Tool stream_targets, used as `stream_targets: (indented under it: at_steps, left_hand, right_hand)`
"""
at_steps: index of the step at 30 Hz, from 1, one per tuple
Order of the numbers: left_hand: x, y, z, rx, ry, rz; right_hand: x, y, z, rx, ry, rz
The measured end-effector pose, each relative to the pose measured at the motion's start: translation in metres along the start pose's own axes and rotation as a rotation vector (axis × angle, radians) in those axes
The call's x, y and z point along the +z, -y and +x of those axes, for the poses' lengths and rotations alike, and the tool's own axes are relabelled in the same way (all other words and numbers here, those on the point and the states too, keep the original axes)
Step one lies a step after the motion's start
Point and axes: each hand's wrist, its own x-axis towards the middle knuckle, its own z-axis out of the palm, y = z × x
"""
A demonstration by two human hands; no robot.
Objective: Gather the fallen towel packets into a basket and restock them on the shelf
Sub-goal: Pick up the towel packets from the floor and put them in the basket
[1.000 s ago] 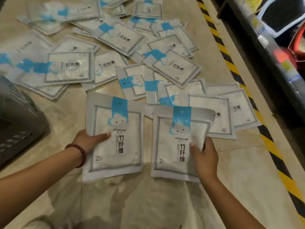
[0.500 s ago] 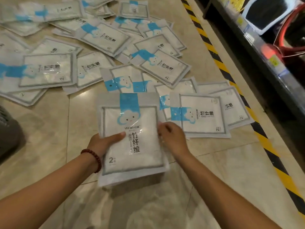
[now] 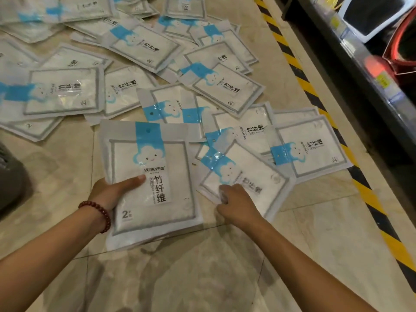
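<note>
Left hand (image 3: 114,193) grips a towel packet (image 3: 155,176) low over the tiled floor (image 3: 225,273), thumb pressed across its front. It is a white pouch with a grey frame, a blue band with a hang hole, a smiling white cloud, black characters and a "2" in its lower corner. A second packet's edge peeks out beneath it. Right hand (image 3: 238,204) has curled fingers clamped on the near edge of a tilted packet (image 3: 249,174). More scattered packets (image 3: 65,91) overlap towards the floor's far edge. The dark basket (image 3: 10,176) sits at far left, and striped tape (image 3: 315,97) runs along the shelf (image 3: 360,64) at right.
</note>
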Motion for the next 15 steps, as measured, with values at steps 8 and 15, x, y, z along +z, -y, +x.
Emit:
stream_targets:
  at_steps: [8,15]
  left_hand:
    - [-0.017,-0.009,0.000,0.033,-0.029,0.049]
    - [-0.011,-0.028,0.001,0.114,-0.012,0.028]
  right_hand:
    - [-0.014,-0.018,0.013,0.361,-0.154,-0.184]
    - [-0.013,-0.021,0.011,0.239,-0.306,-0.019]
